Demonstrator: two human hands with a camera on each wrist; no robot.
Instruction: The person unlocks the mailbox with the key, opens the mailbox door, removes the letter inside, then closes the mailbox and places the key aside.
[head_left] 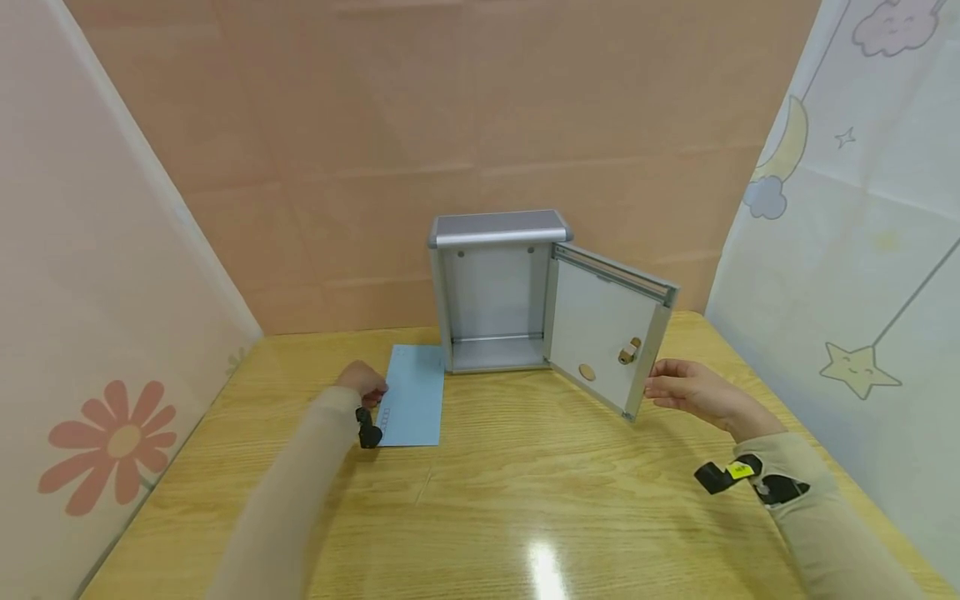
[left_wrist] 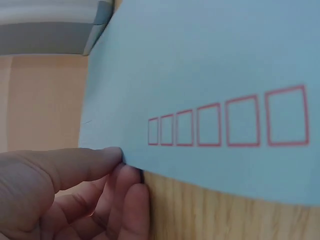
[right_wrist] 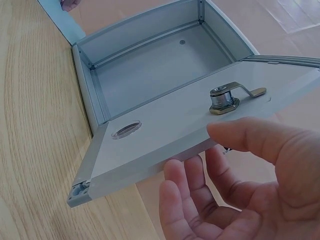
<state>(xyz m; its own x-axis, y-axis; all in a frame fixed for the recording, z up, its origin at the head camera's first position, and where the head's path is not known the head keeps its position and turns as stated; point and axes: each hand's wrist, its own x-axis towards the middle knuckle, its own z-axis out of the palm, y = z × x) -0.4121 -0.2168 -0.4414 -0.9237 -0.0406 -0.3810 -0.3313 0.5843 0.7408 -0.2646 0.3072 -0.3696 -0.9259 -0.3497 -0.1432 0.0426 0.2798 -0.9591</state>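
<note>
Pinching the left edge of a light-blue envelope [head_left: 414, 396], the left hand [head_left: 363, 381] has its grip together to the paper's thickness, thumb above and curled fingers below. The envelope is on the table [head_left: 510, 500], just beside the left side of a grey metal box [head_left: 500, 226], with six red squares [left_wrist: 208, 125] near the pinched edge. The right hand [head_left: 699, 393] has its grip clamped on the free edge of the box's door [head_left: 596, 321], which stands swung out and bears a lock [right_wrist: 222, 101] and an oval window [right_wrist: 126, 130]. Inside the box, the back panel [head_left: 495, 292] shows two round spots [head_left: 461, 254] near its top.
</note>
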